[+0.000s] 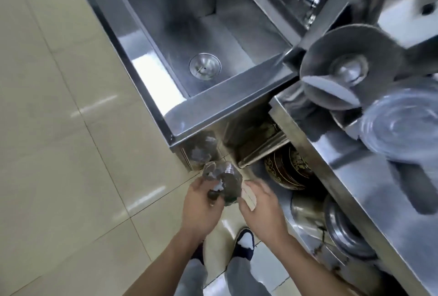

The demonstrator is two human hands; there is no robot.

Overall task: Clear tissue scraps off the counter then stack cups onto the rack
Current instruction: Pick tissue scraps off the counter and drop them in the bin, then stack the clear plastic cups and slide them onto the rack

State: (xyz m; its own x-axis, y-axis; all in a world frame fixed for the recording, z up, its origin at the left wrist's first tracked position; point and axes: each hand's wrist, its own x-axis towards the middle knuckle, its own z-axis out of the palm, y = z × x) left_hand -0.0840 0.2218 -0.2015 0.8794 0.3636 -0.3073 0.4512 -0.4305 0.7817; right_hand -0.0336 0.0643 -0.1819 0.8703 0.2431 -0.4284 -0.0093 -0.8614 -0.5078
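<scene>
My left hand is closed around a crumpled grey wad of tissue scraps with white bits showing, held low over the floor by the corner of the sink unit. Just right of the wad is my right hand, fingers apart and nothing clearly in it. On the steel counter at the right lies a blurred clear plastic cup or container. No rack is identifiable in view.
A deep steel sink with a round drain fills the top middle. A round grey lid with a metal knob sits beside the counter's clear item. Dark patterned bowls and metal pots are stored under the counter. Beige floor tiles lie at left.
</scene>
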